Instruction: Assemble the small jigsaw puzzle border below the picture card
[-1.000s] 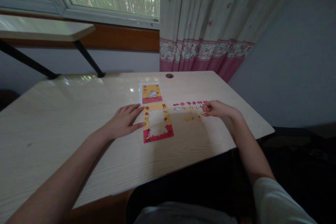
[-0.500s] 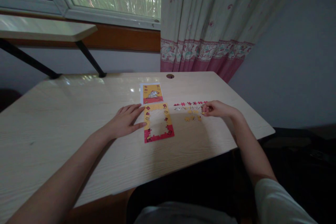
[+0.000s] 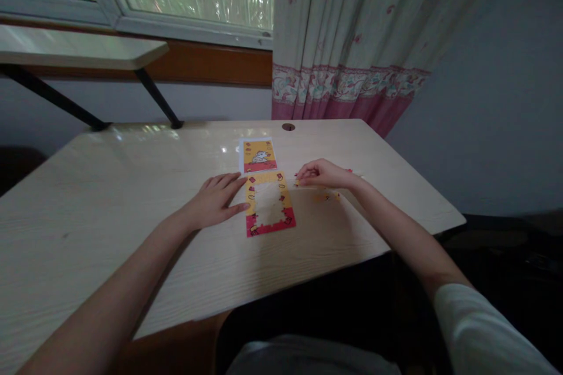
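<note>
My left hand (image 3: 222, 198) lies with its fingers spread, the tips touching the left edge of a jigsaw puzzle border (image 3: 287, 199). This border is yellow above and red below, and its middle shows bare table. Just right of it, my right hand (image 3: 317, 174) pinches a small yellow puzzle piece (image 3: 297, 183). Loose yellow puzzle pieces (image 3: 328, 197) lie under and beside the right hand, which hides most of the others. Behind the border is a reference picture (image 3: 259, 154) of a white animal on yellow and red.
The wooden desk (image 3: 185, 281) carries everything. A cable hole (image 3: 288, 127) sits near its back edge. At the back left a raised shelf (image 3: 88, 50) stands on black supports. A curtain (image 3: 343, 41) hangs behind the desk, beside the window.
My right hand has moved left from the right end of the loose pieces toward the border, carrying a piece. My left hand stays at the border. The view has shifted slightly.
</note>
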`<action>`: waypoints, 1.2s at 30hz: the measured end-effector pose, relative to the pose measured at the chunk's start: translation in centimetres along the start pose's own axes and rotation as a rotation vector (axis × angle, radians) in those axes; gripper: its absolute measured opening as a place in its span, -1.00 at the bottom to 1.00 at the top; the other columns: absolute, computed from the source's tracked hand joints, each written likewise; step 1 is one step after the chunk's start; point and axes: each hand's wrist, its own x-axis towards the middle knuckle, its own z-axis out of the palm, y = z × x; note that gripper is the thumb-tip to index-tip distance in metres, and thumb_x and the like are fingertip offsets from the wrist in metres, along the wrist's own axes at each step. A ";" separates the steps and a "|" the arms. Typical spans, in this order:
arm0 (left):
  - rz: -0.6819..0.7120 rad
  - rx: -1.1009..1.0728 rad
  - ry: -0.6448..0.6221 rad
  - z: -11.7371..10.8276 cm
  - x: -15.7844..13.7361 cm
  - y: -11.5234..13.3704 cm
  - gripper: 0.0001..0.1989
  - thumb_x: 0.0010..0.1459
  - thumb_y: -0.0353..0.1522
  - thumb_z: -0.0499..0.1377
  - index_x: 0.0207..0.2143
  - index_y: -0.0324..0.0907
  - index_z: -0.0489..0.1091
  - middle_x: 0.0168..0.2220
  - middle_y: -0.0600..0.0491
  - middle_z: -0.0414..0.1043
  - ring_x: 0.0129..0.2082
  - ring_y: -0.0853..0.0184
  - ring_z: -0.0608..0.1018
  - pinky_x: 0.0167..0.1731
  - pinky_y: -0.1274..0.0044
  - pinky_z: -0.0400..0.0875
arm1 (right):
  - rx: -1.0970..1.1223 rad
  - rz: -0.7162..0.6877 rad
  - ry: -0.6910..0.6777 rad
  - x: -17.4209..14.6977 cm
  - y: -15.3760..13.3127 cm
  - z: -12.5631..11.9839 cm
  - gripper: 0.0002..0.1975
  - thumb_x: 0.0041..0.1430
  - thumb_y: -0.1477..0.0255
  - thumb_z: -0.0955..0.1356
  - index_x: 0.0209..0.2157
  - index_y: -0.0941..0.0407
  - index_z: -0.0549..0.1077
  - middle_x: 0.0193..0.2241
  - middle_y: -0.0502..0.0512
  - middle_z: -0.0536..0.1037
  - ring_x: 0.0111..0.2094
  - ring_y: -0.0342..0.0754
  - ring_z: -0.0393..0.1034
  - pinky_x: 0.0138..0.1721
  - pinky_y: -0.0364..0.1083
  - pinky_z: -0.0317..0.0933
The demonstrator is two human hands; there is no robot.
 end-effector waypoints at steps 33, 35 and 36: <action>-0.007 0.013 -0.030 -0.6 0.0 0.9 -0.22 0.17 0.14 -0.18 0.22 -0.22 0.09 0.22 -0.26 0.11 0.18 -0.02 0.21 0.08 0.17 0.11 | -0.235 0.026 0.300 5.9 -1.2 6.9 -0.81 -0.10 0.40 0.43 -0.48 0.14 0.34 -0.59 -0.11 0.36 -0.54 -0.24 0.21 -0.48 -0.22 0.04; 0.000 0.013 -0.024 -0.6 0.0 0.9 -0.24 0.18 0.12 -0.17 0.22 -0.21 0.08 0.22 -0.25 0.12 0.18 -0.01 0.22 0.08 0.17 0.12 | -0.270 0.044 0.305 6.3 -1.3 7.4 -0.81 -0.09 0.40 0.44 -0.47 0.14 0.35 -0.57 -0.10 0.39 -0.52 -0.23 0.24 -0.46 -0.21 0.06; 0.003 0.011 -0.022 -0.6 0.0 0.9 -0.25 0.18 0.12 -0.16 0.22 -0.21 0.08 0.22 -0.25 0.12 0.18 -0.01 0.22 0.08 0.18 0.12 | -0.284 0.053 0.306 6.5 -1.3 7.6 -0.81 -0.09 0.39 0.44 -0.47 0.14 0.36 -0.56 -0.09 0.40 -0.51 -0.23 0.25 -0.45 -0.21 0.07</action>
